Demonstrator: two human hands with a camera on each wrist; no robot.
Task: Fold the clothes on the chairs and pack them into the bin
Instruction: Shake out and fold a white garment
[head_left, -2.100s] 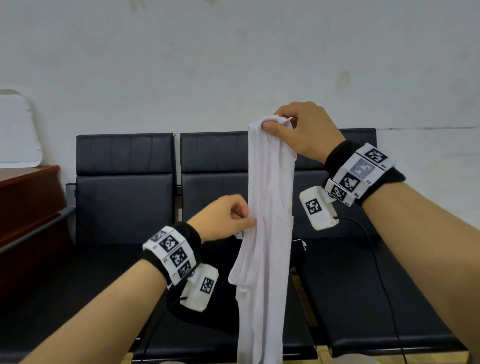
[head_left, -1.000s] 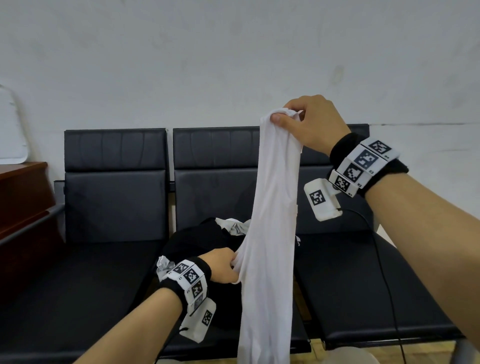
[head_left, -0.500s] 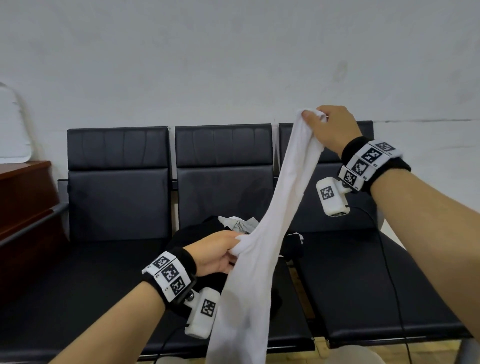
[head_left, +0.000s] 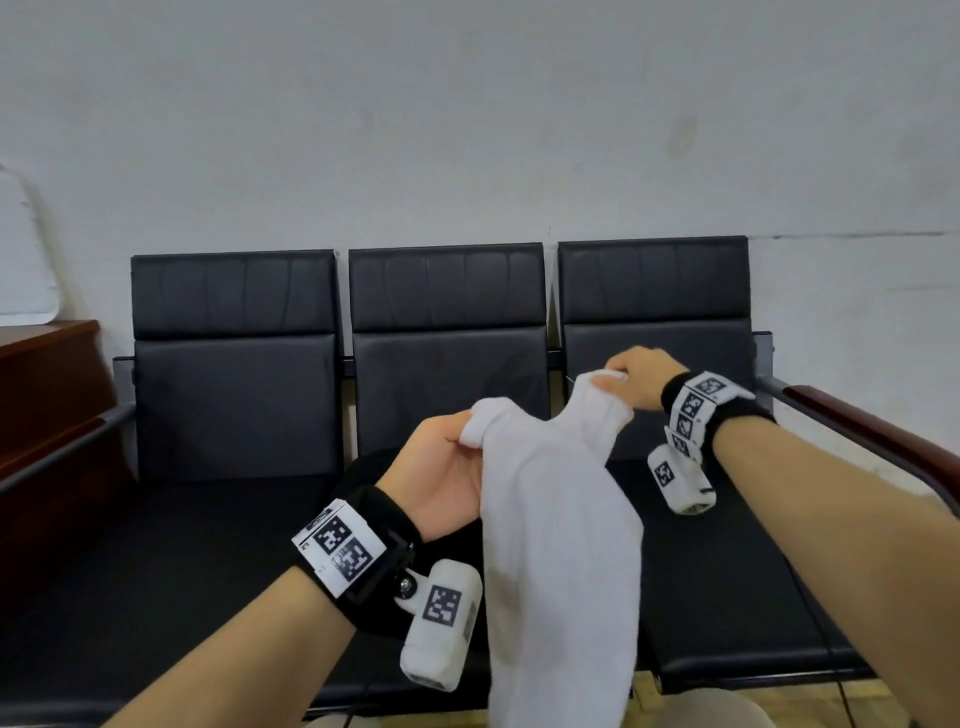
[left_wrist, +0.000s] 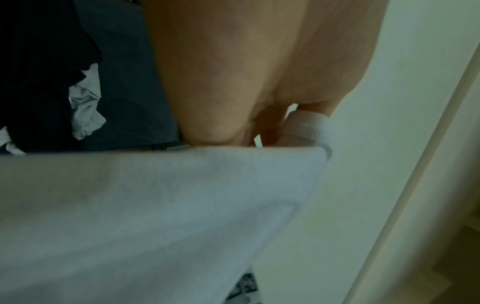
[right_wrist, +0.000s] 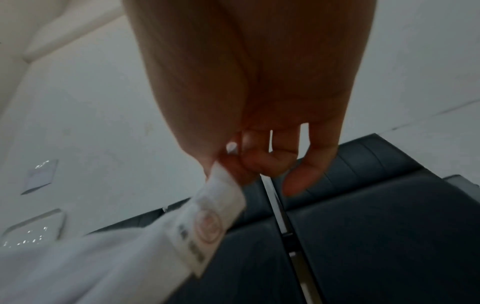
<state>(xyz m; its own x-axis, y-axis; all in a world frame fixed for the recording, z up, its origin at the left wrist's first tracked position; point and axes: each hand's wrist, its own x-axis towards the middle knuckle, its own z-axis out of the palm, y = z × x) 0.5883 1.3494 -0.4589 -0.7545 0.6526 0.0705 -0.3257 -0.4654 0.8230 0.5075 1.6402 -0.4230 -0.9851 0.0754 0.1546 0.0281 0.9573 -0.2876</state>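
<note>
A white garment (head_left: 558, 525) hangs between both hands in front of the black chairs (head_left: 447, 332). My left hand (head_left: 447, 467) grips a bunched fold of it above the middle seat. My right hand (head_left: 631, 382) pinches its other end, held a little higher over the right seat. In the left wrist view the white garment (left_wrist: 155, 216) drapes below the left hand (left_wrist: 259, 82). In the right wrist view the right hand (right_wrist: 249, 160) pinches the white garment (right_wrist: 207, 222) at an edge with a printed label. A dark pile of clothes (left_wrist: 39, 72) with a white piece lies on the seat.
Three black seats stand in a row against a white wall (head_left: 467, 130). A wooden armrest (head_left: 872, 441) bounds the right seat. A brown wooden cabinet (head_left: 47, 395) stands at the left. A pale rounded object (head_left: 717, 712) shows at the bottom edge below the seats.
My right hand has come down from head height to just above the right seat. My left hand has risen and turned palm up, so the garment now hangs folded between them.
</note>
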